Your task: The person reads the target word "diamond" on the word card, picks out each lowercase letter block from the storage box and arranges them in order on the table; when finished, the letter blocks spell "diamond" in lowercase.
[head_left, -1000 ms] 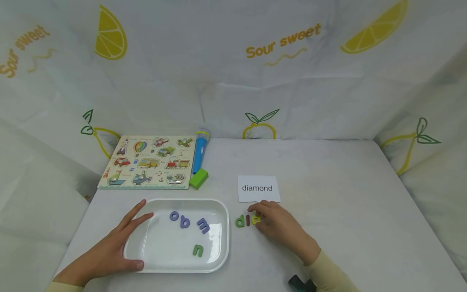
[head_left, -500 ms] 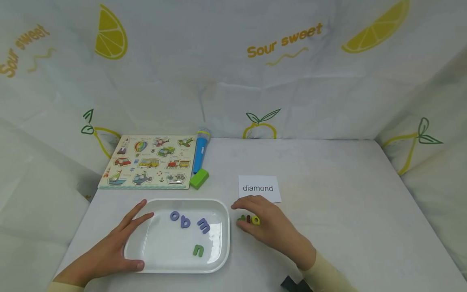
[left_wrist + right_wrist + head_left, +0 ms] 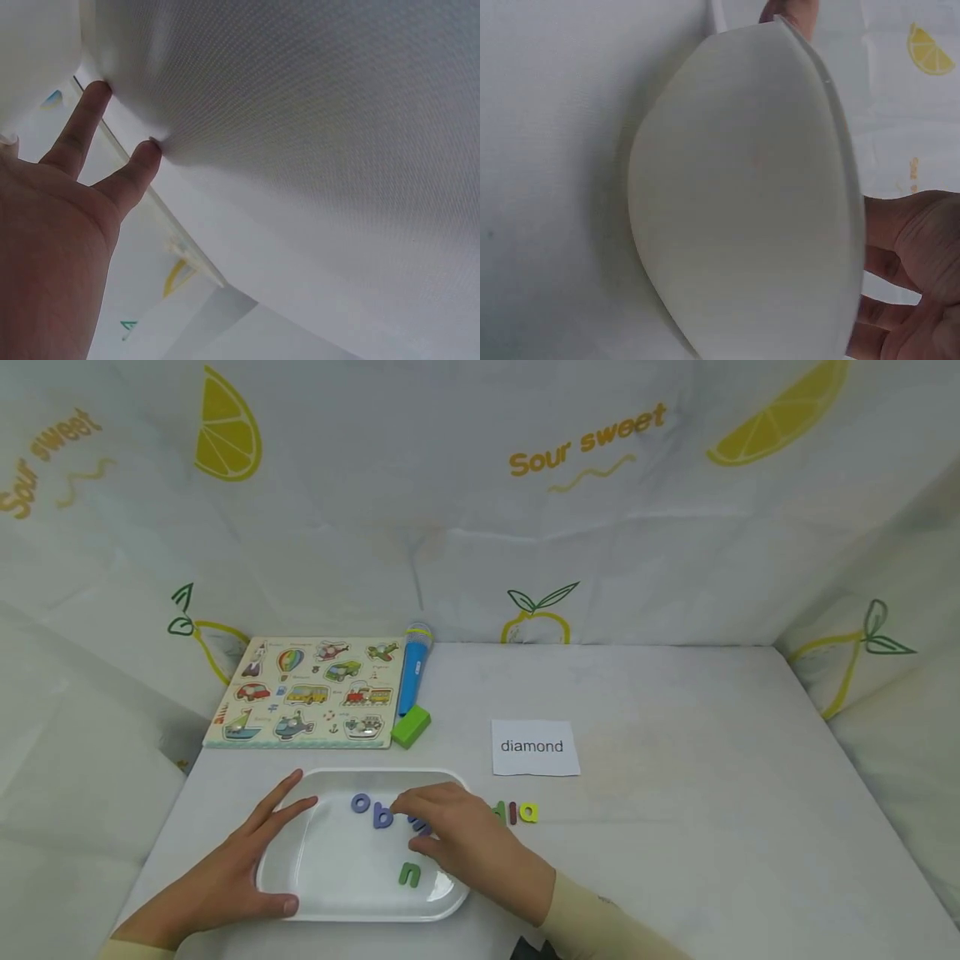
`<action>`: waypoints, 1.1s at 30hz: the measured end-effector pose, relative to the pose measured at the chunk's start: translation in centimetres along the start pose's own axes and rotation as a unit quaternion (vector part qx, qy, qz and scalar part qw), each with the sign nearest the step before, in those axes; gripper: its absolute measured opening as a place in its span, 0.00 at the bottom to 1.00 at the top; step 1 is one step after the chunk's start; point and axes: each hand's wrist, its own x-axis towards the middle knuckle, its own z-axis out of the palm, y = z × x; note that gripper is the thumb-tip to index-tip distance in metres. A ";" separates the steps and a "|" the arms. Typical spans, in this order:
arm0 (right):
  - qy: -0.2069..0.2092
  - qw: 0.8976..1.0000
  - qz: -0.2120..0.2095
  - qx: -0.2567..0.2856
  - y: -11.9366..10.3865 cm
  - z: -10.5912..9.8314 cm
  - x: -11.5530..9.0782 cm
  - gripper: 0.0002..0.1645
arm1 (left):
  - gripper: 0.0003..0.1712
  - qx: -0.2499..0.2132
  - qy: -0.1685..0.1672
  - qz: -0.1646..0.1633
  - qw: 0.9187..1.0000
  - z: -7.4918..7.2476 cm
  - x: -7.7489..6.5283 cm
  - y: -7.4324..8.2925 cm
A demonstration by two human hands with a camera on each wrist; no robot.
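A white tray [image 3: 337,906] lies at the left front, holding a purple "o" [image 3: 361,803], a purple "b" [image 3: 382,816], a purple "m" [image 3: 424,829] and a green "n" [image 3: 409,875]. My left hand [image 3: 217,881] rests at the tray's left end, fingers spread and straight. Over the tray's right side, my right hand [image 3: 480,847] hovers with thumb and index finger apart around the "m", partly covering it. In the right wrist view the tray's outer wall [image 3: 742,187] hides my right fingertips. Right of the tray stand a partly covered green "d" [image 3: 500,812], dark red "i" [image 3: 513,812] and yellow "a" [image 3: 528,812].
A white card [image 3: 536,760] printed "diamond" lies behind the row of letters. Farther back on the left are a vehicle puzzle board [image 3: 300,718], a blue toy microphone [image 3: 412,672] and a green block [image 3: 411,727]. Printed cloth [image 3: 450,485] hangs around the table.
My right hand has moved left from the "a", past the row of letters, to above the "m" in the tray. My left hand has stayed at the tray.
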 end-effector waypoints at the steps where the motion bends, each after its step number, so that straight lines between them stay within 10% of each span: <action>1: -0.008 1.000 0.009 -0.006 -0.1 0.4 0.2 0.28 | 0.65 -0.001 -0.002 -0.002 1.000 0.0 0.0 0.0; 11: -0.044 0.980 0.052 -0.187 -0.1 3.1 2.1 0.27 | 0.65 -0.023 -0.010 -0.014 1.000 0.1 0.1 0.0; 20: -0.068 0.968 0.065 -0.233 -0.4 3.9 2.8 0.22 | 0.66 -0.005 -0.001 -0.002 1.000 0.0 0.1 0.0; 27: -0.094 0.973 0.049 -0.207 -0.9 4.1 2.8 0.25 | 0.65 -0.001 -0.001 0.008 1.000 0.1 0.2 -0.1; 33: -0.090 0.993 0.020 -0.070 -0.9 3.1 2.5 0.19 | 0.65 -0.012 -0.003 0.004 1.000 0.0 0.0 -0.1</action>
